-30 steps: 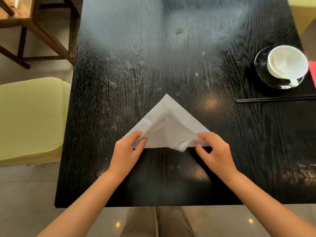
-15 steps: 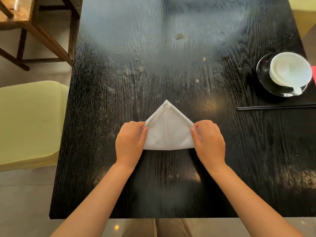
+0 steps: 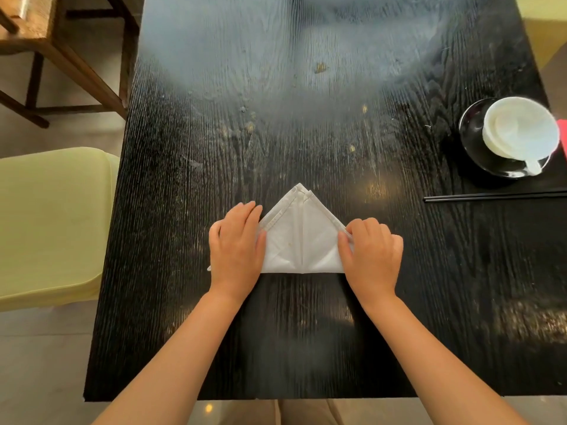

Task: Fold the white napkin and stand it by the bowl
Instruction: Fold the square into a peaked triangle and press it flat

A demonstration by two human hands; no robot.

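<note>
At the near middle of the dark table point(image 3: 399, 302), well apart from the bowl point(image 3: 521, 130) on its black saucer point(image 3: 472, 148): one white napkin point(image 3: 302, 240), lying flat. It is judged light, soft and limp, likely needing sharp creases to stand; best taken at its side corners. It is showing as a hemmed triangle, apex pointing away, centre seam visible. The left hand point(image 3: 237, 243) is pressing flat on the left corner; the right hand point(image 3: 372, 250) is curling onto the right edge.
</note>
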